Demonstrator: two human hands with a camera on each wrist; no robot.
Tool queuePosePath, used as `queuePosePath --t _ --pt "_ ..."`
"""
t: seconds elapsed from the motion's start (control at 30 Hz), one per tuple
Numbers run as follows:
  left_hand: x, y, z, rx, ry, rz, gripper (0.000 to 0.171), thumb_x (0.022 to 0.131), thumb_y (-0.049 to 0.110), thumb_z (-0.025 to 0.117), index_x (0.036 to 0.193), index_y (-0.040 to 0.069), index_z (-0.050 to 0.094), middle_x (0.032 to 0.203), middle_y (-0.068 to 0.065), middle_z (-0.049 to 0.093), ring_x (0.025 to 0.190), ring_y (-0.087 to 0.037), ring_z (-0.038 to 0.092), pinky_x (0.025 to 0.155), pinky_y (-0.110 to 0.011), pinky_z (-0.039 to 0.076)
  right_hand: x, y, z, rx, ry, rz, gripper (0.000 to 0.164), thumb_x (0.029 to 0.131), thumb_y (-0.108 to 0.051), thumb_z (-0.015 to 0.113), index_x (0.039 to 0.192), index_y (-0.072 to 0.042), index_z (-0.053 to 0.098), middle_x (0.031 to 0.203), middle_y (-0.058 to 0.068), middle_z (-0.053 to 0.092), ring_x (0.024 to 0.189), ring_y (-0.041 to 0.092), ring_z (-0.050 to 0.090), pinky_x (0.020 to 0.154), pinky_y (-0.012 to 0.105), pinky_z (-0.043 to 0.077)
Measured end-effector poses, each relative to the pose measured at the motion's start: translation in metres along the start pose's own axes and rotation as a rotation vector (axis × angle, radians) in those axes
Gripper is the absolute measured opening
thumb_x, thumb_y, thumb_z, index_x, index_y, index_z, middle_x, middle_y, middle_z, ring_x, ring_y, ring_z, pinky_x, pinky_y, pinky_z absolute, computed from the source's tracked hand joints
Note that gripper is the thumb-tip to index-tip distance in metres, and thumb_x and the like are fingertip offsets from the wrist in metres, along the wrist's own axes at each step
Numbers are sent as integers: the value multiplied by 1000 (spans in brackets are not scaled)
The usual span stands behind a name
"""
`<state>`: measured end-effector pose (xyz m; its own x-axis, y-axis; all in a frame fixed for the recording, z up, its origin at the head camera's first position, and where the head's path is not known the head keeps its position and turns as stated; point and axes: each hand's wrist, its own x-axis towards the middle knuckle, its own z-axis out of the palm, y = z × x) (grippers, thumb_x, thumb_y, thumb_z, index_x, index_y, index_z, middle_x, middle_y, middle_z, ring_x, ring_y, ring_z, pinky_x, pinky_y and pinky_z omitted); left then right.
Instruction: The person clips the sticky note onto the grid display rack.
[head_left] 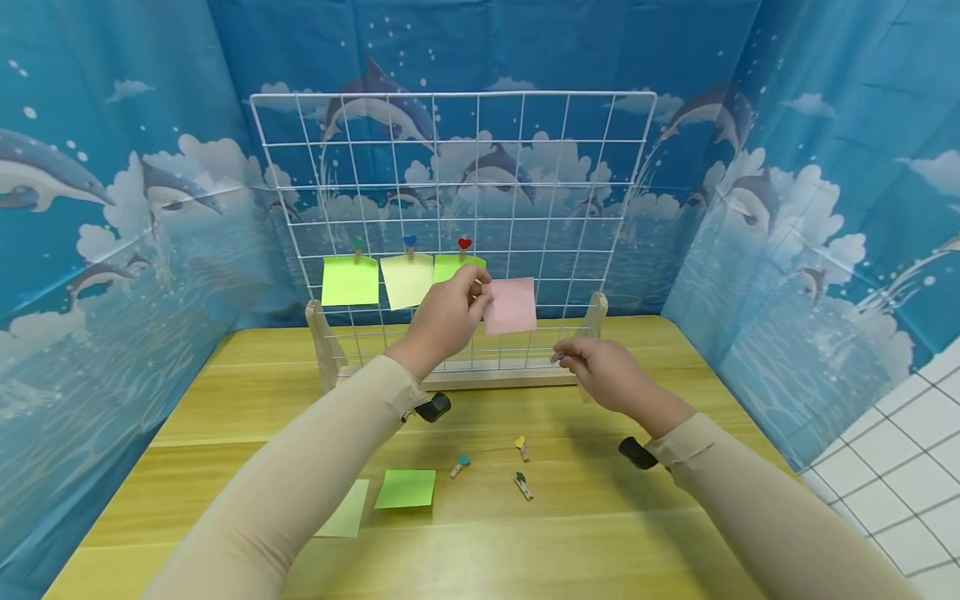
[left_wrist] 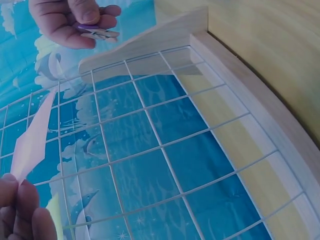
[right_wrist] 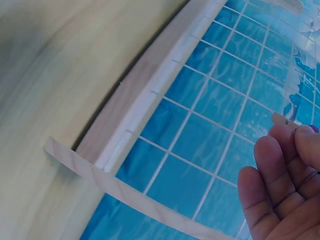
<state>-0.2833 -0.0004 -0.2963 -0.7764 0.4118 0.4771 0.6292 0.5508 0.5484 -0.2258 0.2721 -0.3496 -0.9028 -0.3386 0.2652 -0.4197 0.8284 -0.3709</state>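
My left hand [head_left: 447, 315] pinches a pink sticky note [head_left: 512, 306] by its left edge, in front of the white wire grid [head_left: 545, 189]. In the left wrist view the pink note [left_wrist: 34, 137] shows nearly edge-on between thumb and finger. Right of the note, my right hand [head_left: 604, 372] pinches a small wooden clothespin [head_left: 557, 357] with a purple top, held apart from the grid. On the grid hang a green note [head_left: 350, 281], a pale yellow note [head_left: 407, 282] and another green note [head_left: 449, 266], each under a heart-topped clothespin. The left hand partly covers the last one.
On the wooden table [head_left: 570, 533] lie clothespins with a teal heart [head_left: 461, 465], a yellow heart [head_left: 522, 448] and a green top [head_left: 523, 486]. A green note [head_left: 406, 489] and a pale note [head_left: 347, 510] lie left of them. Wooden feet [head_left: 322, 343] hold up the grid.
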Motion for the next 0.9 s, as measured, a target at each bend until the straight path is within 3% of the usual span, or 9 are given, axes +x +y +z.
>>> queuePosePath --t 0.53,0.9 --pt "20 4 -4 66 5 -42 25 113 23 52 134 10 56 124 -11 75 69 -14 67 63 -30 51 10 -10 -24 -29 73 -47 31 110 -10 54 136 1 68 125 17 75 112 34 73 91 49 61" --pt "31 4 -3 87 15 -42 26 113 25 50 134 11 55 123 -11 75 61 -15 63 58 -31 49 20 -19 -40 -30 194 -86 24 107 -10 62 126 -3 75 114 14 75 91 25 71 74 41 58"
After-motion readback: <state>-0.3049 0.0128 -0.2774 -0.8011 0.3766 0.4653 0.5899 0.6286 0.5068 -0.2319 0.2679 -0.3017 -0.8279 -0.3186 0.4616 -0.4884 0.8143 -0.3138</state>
